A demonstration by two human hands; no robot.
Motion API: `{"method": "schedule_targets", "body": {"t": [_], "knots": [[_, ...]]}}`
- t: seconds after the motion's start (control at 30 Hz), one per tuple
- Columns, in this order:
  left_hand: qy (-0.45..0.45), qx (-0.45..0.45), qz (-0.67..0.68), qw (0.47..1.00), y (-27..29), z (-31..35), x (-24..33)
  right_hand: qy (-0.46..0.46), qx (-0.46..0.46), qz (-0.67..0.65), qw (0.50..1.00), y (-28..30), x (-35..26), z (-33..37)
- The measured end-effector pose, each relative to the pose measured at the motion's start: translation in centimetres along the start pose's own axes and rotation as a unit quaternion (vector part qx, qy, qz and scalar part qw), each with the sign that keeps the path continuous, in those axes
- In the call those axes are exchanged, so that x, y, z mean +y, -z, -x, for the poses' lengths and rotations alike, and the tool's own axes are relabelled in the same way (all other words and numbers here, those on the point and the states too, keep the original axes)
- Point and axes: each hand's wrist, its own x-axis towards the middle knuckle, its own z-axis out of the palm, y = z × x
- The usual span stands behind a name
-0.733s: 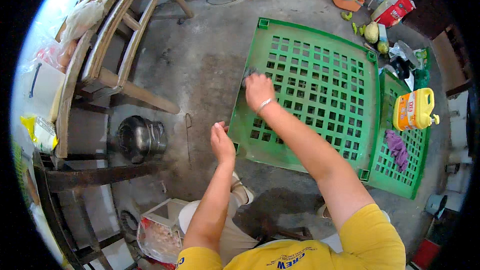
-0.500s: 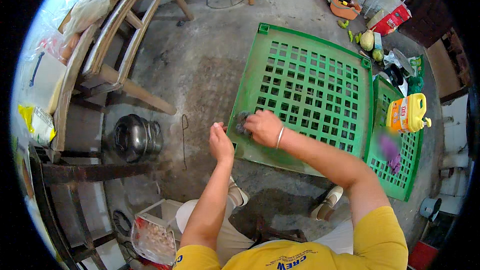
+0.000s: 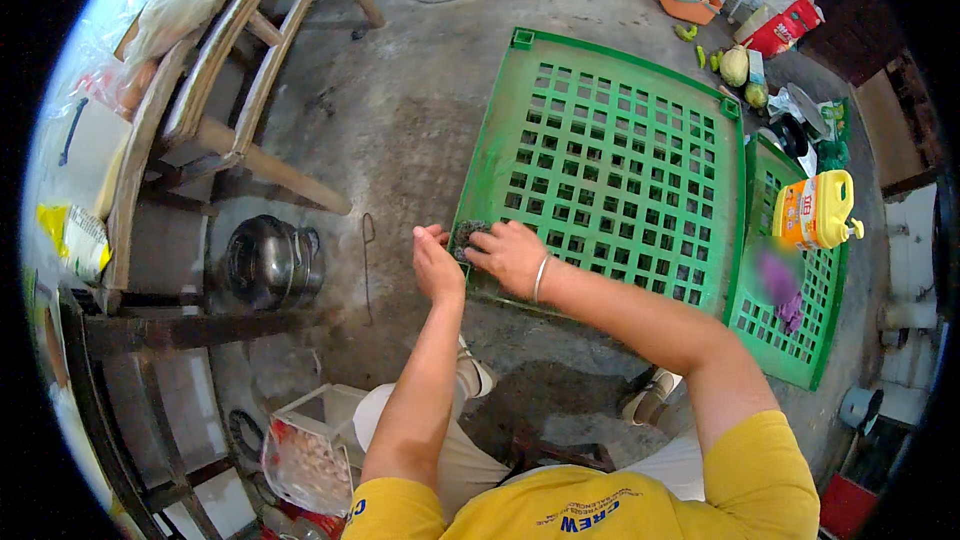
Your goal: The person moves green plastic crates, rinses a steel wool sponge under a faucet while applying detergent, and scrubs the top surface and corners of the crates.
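Note:
A large green plastic lattice panel (image 3: 640,100) with square holes lies in front of me, raised corner sockets showing at its far corners. My right hand (image 3: 510,258), with a band at the wrist, closes on a dark grey scouring pad (image 3: 466,238) and presses it on the panel's near left corner. Just outside that corner is my left hand (image 3: 437,265), fingers fairly straight and palm toward the left rim. Whether its palm touches the rim is hard to tell.
On the right, a second green panel (image 3: 815,315) carries a yellow jug (image 3: 815,210) and a purple cloth (image 3: 785,290). A metal pot (image 3: 270,262) and thin metal rod (image 3: 367,270) lie left, near wooden frames (image 3: 280,175). Vegetables (image 3: 735,67) and an orange basket (image 3: 690,2) sit far right.
My right hand has slid the scouring pad left and slightly nearer, to the panel's left rim. My left hand has shifted slightly left, and the hands are closer together.

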Motion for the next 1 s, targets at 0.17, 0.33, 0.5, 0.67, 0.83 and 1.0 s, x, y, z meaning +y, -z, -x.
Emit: {"method": "schedule_targets", "body": {"t": [0.17,0.33,0.5,0.67,0.83,1.0], "knots": [[-0.006,0.005,-0.026,1.000,-0.6,0.3,1.3,-0.184,0.030,0.067,0.980,-0.1,5.3,-3.3],[-0.004,0.006,-0.023,1.000,-0.5,0.4,0.9,-0.113,0.008,0.016,0.993,-1.2,3.8,-2.9],[0.007,0.016,-0.022,1.000,-0.6,0.2,0.6,-0.033,-0.007,-0.034,0.999,0.5,-0.8,2.9],[-0.010,0.023,-0.037,0.999,0.2,0.5,0.3,0.027,-0.184,-0.035,0.982,3.9,-0.2,7.6],[-0.026,0.028,-0.027,0.999,0.0,0.4,0.8,-0.011,-0.117,-0.028,0.993,5.6,0.4,5.4],[-0.016,0.013,-0.058,0.998,-0.8,0.6,1.2,-0.059,-0.085,-0.078,0.992,1.3,-2.0,5.4]]}}
